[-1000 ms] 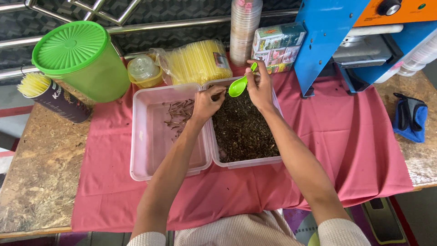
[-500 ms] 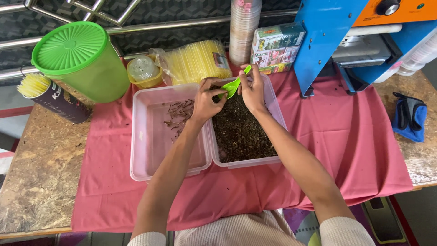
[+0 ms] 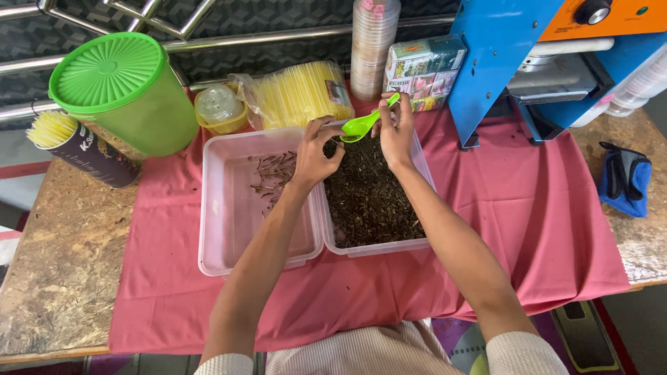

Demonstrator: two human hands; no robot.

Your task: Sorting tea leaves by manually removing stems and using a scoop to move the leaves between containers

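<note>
Pink cloth (image 3: 528, 229) covering a worn wooden table (image 3: 55, 271); at far right a blue sealing machine (image 3: 514, 62), at far left a lidded green bucket (image 3: 121, 90). At centre, two clear plastic tubs side by side: the left tub (image 3: 236, 222) holds a few twigs, the right tub (image 3: 379, 244) is filled with dark loose tea. Over its far end, the right hand (image 3: 396, 128) pinches a green spoon (image 3: 365, 123) by its handle; the left hand (image 3: 316, 149), fingers curled, touches the spoon's bowl.
</note>
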